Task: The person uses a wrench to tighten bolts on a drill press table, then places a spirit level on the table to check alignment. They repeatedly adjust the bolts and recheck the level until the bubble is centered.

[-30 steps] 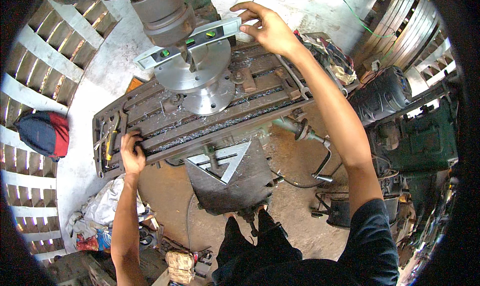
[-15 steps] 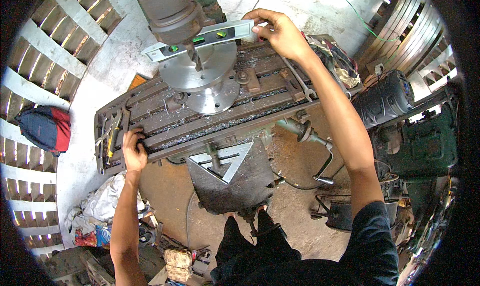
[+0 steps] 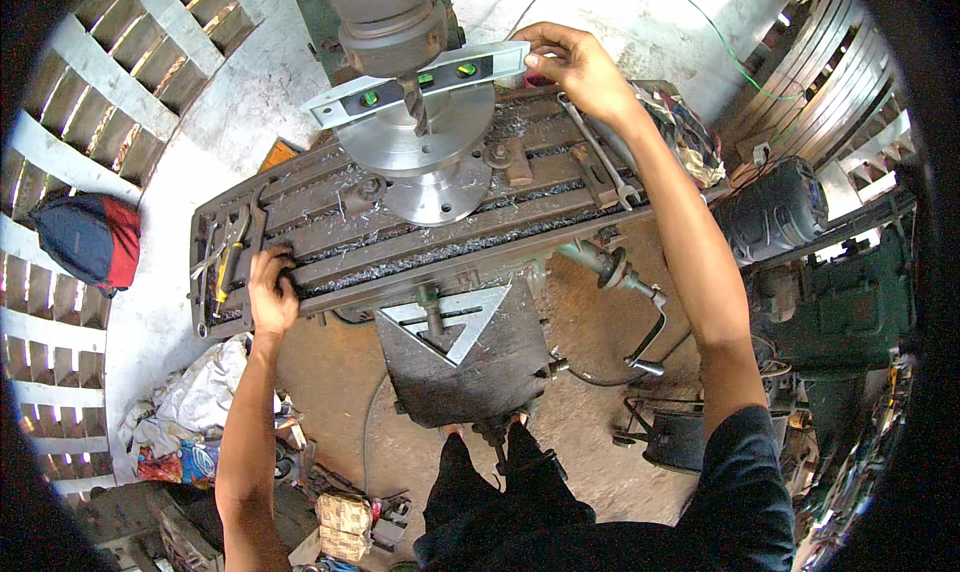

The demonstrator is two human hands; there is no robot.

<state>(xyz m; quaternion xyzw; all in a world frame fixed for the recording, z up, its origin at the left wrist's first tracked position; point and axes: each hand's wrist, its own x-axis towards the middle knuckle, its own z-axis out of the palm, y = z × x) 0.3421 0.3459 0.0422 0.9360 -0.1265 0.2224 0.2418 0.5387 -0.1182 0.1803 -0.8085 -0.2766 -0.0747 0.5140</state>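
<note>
My right hand [image 3: 580, 67] pinches the right end of a grey spirit level [image 3: 385, 94] with green vials, thumb and fingers closed on it. The level lies across a round steel flanged workpiece [image 3: 436, 194], behind a twist drill bit [image 3: 414, 108]. That bit hangs from the machine's spindle [image 3: 392, 40], which hides part of the level. On the left front edge of the slotted machine table [image 3: 400, 262] rests my left hand [image 3: 271, 290], thumb apart and fingers loosely bent, holding nothing. Beside it lie yellow-handled pliers [image 3: 229, 262] and other hand tools.
Metal chips fill the table slots. A large wrench [image 3: 605, 162], clamp blocks [image 3: 592, 176] and a rag bundle [image 3: 680, 137] lie at the right. A triangular square [image 3: 455, 327] sits on the machine's knee. A crank handle [image 3: 648, 334] juts out at the right front.
The view has shifted slightly, so the machine head and workpiece appear farther right. My right hand keeps its pinch on the spirit level, and my left hand stays on the table edge.
</note>
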